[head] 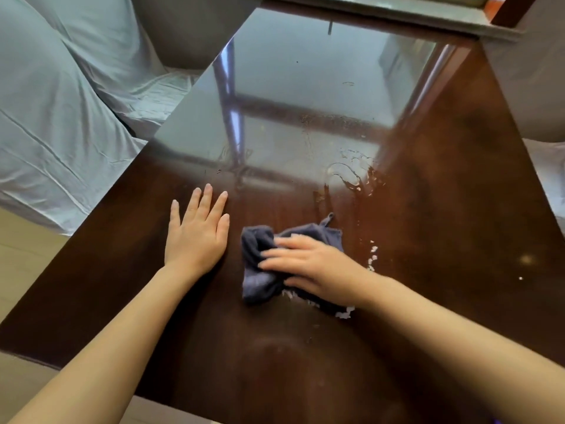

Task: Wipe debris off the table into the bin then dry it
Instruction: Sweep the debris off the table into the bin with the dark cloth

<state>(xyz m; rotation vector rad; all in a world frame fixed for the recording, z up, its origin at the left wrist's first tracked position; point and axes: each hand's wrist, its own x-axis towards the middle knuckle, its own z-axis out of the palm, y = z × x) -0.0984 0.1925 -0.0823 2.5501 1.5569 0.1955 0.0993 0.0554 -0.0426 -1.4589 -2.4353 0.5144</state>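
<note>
A glossy dark brown table (428,209) fills the view. My right hand (312,266) presses flat on a crumpled dark blue cloth (260,270) near the table's middle, fingers pointing left and blurred. Small white crumbs (372,258) lie to the right of the cloth, and more white crumbs (344,313) show under my wrist. A smear of water (351,179) glistens beyond the cloth. My left hand (197,231) rests flat on the table, fingers spread, just left of the cloth and not touching it. No bin is in view.
Furniture draped in pale blue sheets (61,117) stands beyond the table's left edge. A window sill (397,13) runs along the far end. Pale floor (18,255) shows at the lower left.
</note>
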